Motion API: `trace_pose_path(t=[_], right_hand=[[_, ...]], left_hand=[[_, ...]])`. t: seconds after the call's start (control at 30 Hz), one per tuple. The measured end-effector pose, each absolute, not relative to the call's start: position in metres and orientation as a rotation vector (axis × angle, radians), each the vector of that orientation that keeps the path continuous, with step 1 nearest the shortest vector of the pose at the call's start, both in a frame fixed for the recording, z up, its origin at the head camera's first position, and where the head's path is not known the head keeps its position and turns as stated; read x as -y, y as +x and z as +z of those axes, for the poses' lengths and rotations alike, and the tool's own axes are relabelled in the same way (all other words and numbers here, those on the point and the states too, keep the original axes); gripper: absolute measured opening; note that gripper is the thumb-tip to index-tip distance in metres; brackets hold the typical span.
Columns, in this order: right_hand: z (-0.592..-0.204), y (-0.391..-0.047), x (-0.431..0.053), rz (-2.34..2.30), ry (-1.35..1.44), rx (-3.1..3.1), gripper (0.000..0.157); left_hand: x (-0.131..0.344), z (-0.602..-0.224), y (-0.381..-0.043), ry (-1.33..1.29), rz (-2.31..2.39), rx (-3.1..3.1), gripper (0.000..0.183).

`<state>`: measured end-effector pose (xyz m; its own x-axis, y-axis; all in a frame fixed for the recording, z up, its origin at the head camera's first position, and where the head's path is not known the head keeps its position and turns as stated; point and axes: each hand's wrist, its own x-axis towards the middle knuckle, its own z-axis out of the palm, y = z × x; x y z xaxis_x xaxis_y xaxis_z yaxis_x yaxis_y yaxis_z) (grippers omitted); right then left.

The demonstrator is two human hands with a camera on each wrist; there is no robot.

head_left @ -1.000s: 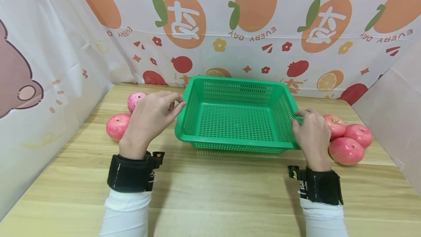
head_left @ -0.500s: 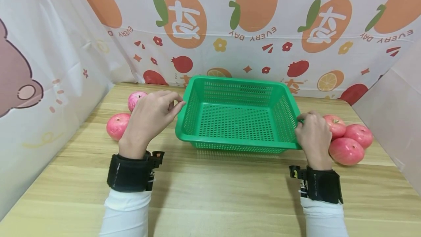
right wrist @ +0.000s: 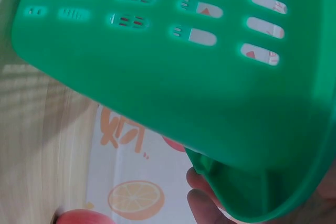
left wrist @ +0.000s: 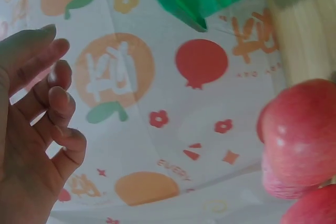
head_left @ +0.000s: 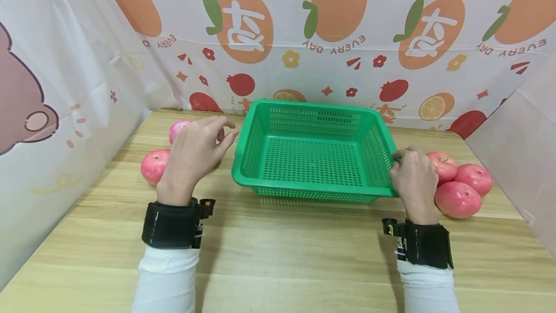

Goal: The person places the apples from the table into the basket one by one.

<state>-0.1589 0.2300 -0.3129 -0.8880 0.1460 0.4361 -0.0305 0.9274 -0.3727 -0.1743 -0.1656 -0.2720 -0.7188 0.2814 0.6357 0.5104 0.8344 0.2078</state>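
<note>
Centrally, we see the green basket [head_left: 310, 161] between the left apples [head_left: 154, 166] and right apples [head_left: 458, 199]; the right hand [head_left: 414, 182] grips its rim, while the left hand [head_left: 193, 153], fingers loosely bent, hovers just beside it

Lt. wood-grain tbl [head_left: 295, 264] w/ wht fruit-print sheet [head_left: 282, 28] behind, cartoon-print sheet [head_left: 82, 86] on L side.

Wood-grain desk [head_left: 304, 264]; far side, white fruit-print cloth [head_left: 286, 13]; left, white sheet [head_left: 87, 76] with brown cartoon figure [head_left: 19, 86]; right, pale panel [head_left: 517, 153].
</note>
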Motion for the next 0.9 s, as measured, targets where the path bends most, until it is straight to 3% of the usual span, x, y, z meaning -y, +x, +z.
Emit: trace_pose_path(t=[0.9], right_hand=[[-0.312, -0.159, -0.233, 0.521, -0.043, 2.623, 0.025]], left_hand=[[0.180, -0.293, -0.190, -0.442, -0.559, 2.430, 0.014]])
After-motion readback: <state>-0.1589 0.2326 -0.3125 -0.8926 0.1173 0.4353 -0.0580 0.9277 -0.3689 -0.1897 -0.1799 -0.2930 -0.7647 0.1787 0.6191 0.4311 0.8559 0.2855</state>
